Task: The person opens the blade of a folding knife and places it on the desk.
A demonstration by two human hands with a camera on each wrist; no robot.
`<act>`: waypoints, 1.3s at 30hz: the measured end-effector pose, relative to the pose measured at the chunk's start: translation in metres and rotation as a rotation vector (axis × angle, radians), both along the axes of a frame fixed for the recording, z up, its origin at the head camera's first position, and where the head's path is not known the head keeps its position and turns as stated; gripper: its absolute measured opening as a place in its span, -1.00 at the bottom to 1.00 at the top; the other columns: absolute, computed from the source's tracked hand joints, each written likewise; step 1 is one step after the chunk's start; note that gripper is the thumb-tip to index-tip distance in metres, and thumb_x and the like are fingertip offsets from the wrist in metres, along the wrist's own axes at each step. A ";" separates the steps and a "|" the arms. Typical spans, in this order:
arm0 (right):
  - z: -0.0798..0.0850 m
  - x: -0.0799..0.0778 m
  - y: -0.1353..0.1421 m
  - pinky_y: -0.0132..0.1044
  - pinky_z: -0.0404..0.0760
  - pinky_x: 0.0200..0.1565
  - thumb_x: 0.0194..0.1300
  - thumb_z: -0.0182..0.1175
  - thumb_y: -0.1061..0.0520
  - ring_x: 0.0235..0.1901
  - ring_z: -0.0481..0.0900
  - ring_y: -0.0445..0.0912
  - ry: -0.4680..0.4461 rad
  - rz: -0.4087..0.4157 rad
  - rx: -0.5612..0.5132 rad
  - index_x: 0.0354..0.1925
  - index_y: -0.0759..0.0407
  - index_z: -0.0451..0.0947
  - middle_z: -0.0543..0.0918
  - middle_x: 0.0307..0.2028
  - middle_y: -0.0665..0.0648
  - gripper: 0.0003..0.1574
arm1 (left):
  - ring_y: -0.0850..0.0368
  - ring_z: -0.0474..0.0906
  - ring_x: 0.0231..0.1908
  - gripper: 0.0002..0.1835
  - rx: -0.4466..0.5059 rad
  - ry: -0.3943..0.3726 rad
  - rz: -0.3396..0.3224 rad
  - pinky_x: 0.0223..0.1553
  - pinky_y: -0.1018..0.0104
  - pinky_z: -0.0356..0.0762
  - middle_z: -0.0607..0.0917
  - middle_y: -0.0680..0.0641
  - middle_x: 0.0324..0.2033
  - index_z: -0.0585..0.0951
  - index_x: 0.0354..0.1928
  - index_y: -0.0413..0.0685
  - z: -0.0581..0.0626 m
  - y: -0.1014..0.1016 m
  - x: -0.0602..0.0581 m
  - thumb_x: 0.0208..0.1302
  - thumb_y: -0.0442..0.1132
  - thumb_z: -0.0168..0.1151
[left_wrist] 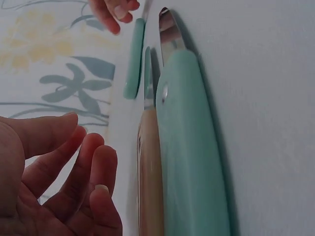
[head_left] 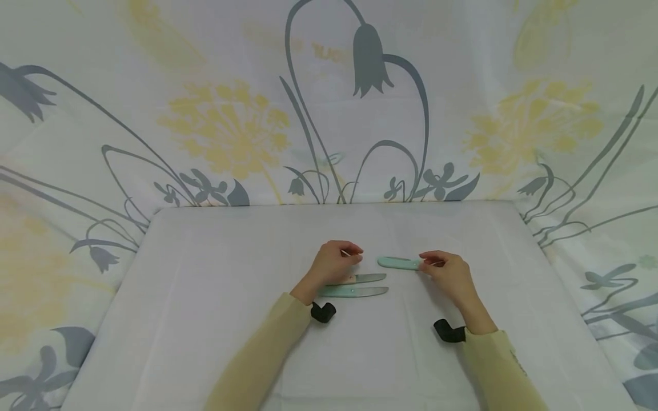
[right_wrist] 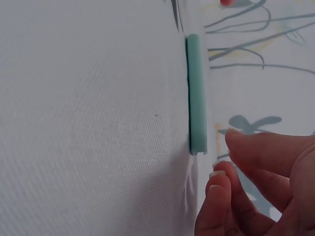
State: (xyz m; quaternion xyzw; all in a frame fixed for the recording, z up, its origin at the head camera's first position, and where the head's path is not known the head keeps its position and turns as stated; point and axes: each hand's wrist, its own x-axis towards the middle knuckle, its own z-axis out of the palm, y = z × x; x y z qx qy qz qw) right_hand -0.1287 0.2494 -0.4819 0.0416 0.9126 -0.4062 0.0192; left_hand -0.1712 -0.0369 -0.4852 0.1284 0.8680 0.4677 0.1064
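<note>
Three pocket knives lie on the white cloth. My right hand [head_left: 448, 275] is at the right end of the farthest one, a mint-handled knife [head_left: 394, 262]. In the right wrist view its thumb and bent fingertips stand apart, beside that knife's handle [right_wrist: 197, 93]. My left hand [head_left: 333, 264] hovers loosely curved with nothing in it, over the handles of the other two. Of these, the beige-handled knife [left_wrist: 150, 172] and the larger mint-handled knife [left_wrist: 189, 142] lie side by side, blades out and pointing right. In the head view the left hand partly hides the beige handle.
A table [head_left: 205, 257] under white cloth bears the knives. Behind it and along both sides rises a curtain [head_left: 329, 114] with grey and yellow flowers. Black wrist cameras [head_left: 323, 313] show at both sleeve cuffs.
</note>
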 end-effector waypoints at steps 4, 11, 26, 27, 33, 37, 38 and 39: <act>0.000 -0.004 -0.001 -0.27 0.51 -0.29 0.31 0.30 0.17 -0.20 0.59 0.03 -0.025 0.025 0.003 0.04 0.31 0.66 0.68 -0.18 0.22 -0.64 | 0.24 0.61 -0.24 -0.81 -0.024 -0.026 -0.048 -0.15 0.33 0.51 0.72 0.13 -0.26 0.76 -0.09 0.03 0.000 0.017 -0.002 0.34 -0.13 0.30; -0.007 -0.010 -0.002 -0.22 0.44 -0.27 0.31 0.34 0.13 -0.29 0.50 -0.02 -0.059 0.065 0.059 0.01 0.30 0.68 0.65 -0.26 0.15 -0.64 | 0.25 0.62 -0.18 -0.76 -0.047 -0.087 -0.068 -0.09 0.33 0.50 0.70 0.15 -0.22 0.73 -0.03 0.01 0.002 0.034 -0.003 0.34 -0.11 0.28; -0.007 -0.010 -0.004 -0.20 0.42 -0.32 0.25 0.38 0.19 -0.35 0.48 -0.02 -0.023 0.056 0.047 -0.10 0.31 0.67 0.60 -0.38 0.10 -0.72 | 0.24 0.59 -0.19 -0.72 -0.005 -0.145 -0.051 -0.05 0.31 0.48 0.72 0.12 -0.24 0.71 -0.01 -0.06 0.007 0.039 0.002 0.32 -0.12 0.31; -0.007 -0.009 -0.004 -0.20 0.43 -0.31 0.24 0.38 0.19 -0.34 0.49 -0.02 -0.017 0.053 0.047 -0.11 0.31 0.67 0.61 -0.37 0.11 -0.72 | 0.24 0.59 -0.19 -0.72 0.003 -0.146 -0.051 -0.06 0.31 0.49 0.72 0.12 -0.24 0.71 0.00 -0.08 0.007 0.039 0.002 0.33 -0.13 0.30; -0.006 -0.006 -0.009 -0.20 0.44 -0.29 0.22 0.38 0.22 -0.31 0.53 0.01 0.030 0.016 0.052 -0.15 0.33 0.66 0.64 -0.35 0.15 -0.76 | 0.24 0.62 -0.19 -0.74 0.022 -0.145 -0.054 -0.11 0.35 0.52 0.72 0.09 -0.22 0.70 0.01 -0.09 0.005 0.041 0.004 0.35 -0.16 0.29; -0.005 -0.005 -0.011 -0.21 0.44 -0.29 0.23 0.38 0.22 -0.30 0.53 0.02 0.019 0.000 0.048 -0.15 0.33 0.65 0.64 -0.34 0.16 -0.76 | 0.24 0.63 -0.19 -0.74 0.035 -0.143 -0.047 -0.13 0.35 0.53 0.73 0.10 -0.22 0.71 -0.01 -0.08 0.003 0.041 0.004 0.34 -0.15 0.30; -0.005 -0.005 -0.011 -0.21 0.44 -0.29 0.23 0.38 0.22 -0.30 0.53 0.03 0.015 -0.003 0.046 -0.15 0.33 0.65 0.64 -0.33 0.16 -0.76 | 0.24 0.64 -0.19 -0.74 0.043 -0.144 -0.045 -0.14 0.35 0.53 0.73 0.09 -0.22 0.71 -0.01 -0.08 0.002 0.041 0.004 0.33 -0.15 0.30; -0.005 -0.005 -0.011 -0.22 0.44 -0.29 0.23 0.38 0.21 -0.29 0.53 0.03 0.009 -0.006 0.043 -0.14 0.32 0.64 0.64 -0.32 0.17 -0.75 | 0.25 0.64 -0.20 -0.74 0.051 -0.145 -0.042 -0.14 0.36 0.53 0.73 0.10 -0.23 0.71 -0.01 -0.08 0.001 0.040 0.004 0.33 -0.15 0.30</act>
